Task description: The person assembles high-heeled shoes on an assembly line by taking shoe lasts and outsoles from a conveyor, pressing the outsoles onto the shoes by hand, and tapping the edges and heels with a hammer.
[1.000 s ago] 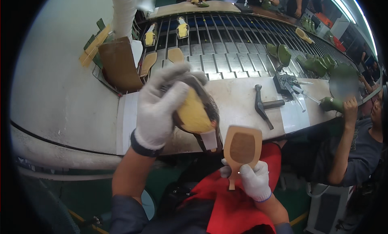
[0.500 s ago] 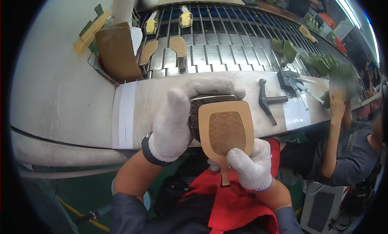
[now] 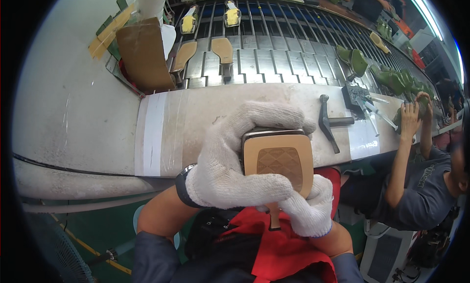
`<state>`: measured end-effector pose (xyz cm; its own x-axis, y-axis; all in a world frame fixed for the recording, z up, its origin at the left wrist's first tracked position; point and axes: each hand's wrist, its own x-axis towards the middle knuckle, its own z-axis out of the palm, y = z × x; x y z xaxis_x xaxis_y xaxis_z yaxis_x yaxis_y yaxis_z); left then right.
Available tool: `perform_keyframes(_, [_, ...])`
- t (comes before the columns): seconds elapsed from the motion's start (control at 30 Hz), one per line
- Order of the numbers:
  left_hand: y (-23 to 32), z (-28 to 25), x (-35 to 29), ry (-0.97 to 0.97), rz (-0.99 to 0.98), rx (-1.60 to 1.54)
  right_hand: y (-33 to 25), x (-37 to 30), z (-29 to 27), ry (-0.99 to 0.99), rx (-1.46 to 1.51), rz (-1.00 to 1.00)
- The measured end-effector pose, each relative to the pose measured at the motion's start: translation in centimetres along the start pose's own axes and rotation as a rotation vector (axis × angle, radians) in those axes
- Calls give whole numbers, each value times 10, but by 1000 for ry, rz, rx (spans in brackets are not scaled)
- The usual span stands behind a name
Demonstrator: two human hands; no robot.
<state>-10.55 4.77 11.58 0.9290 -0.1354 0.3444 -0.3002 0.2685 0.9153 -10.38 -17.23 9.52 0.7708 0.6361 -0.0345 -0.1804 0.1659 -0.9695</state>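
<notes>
A tan shoe sole (image 3: 281,161) with a darker quilted patch is held over the near edge of the bench, its wide end away from me and its narrow shank toward me. My gloved left hand (image 3: 227,163) wraps its far and left sides, with the thumb laid across the sole's lower part. Beneath it, a dark edge shows along the far rim; the rest of that piece is hidden. My gloved right hand (image 3: 312,212) is closed at the sole's near right side, its fingers partly hidden below. A hammer (image 3: 325,121) lies on the bench to the right.
Beyond the bench runs a metal conveyor (image 3: 269,63) with tan soles (image 3: 223,49) and green shoes (image 3: 353,60). A dark block (image 3: 353,96) and syringes (image 3: 379,115) sit right of the hammer. Brown cardboard (image 3: 143,57) stands at left. A co-worker's hand (image 3: 410,117) holds something green.
My left thumb has come down across the sole, and the left fingers have closed round its far edge. The sole now sits squarely over the dark piece, which showed more at the left before.
</notes>
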Motion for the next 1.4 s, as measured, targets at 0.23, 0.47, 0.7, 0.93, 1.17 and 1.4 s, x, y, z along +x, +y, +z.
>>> perform_keyframes(0.23, [2, -1, -3, -15, 4, 39, -1, -1, 4, 6, 54, 44])
perform_keyframes(0.47, [33, 10, 2, 96, -186, 12, -7, -3, -1, -100, -76, 93])
perform_keyframes(0.7, [16, 3, 2, 11, -68, -45, -4, 1, 5, 16, 149, 62])
perform_keyframes(0.93, [9, 0, 11, 18, -8, -21, -16, 4, 2, -18, 37, 102])
perform_keyframes(1.17, [-14, -16, 49, 101, 50, -135, -24, 44, -18, 36, 167, 72])
perform_keyframes(1.4, [-26, -19, 58, 140, 48, -139, -19, 52, -26, 65, 148, -4])
